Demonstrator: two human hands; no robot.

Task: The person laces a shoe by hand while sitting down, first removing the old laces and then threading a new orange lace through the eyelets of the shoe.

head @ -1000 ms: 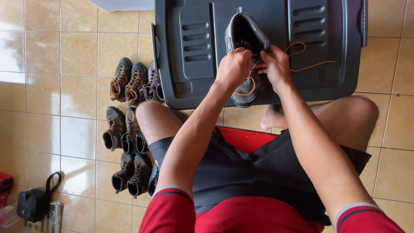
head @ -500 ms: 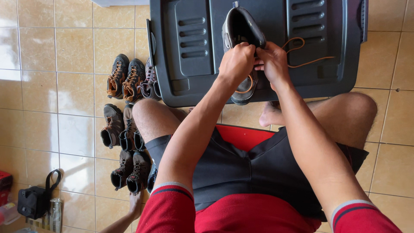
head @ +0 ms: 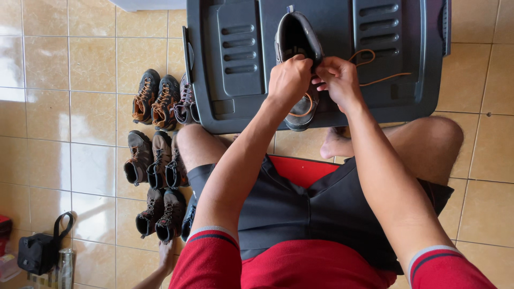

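Orange lace (head: 375,80) pinched by both hands (atop grey boot (head: 297,37)).

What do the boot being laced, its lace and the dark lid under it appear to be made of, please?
The boot looks like matte grey-brown leather or suede, soft and dull. The lace seems a woven orange-brown cord, curling loosely. The lid looks like moulded dark grey plastic, with a slight sheen and pressed ribs and slots.
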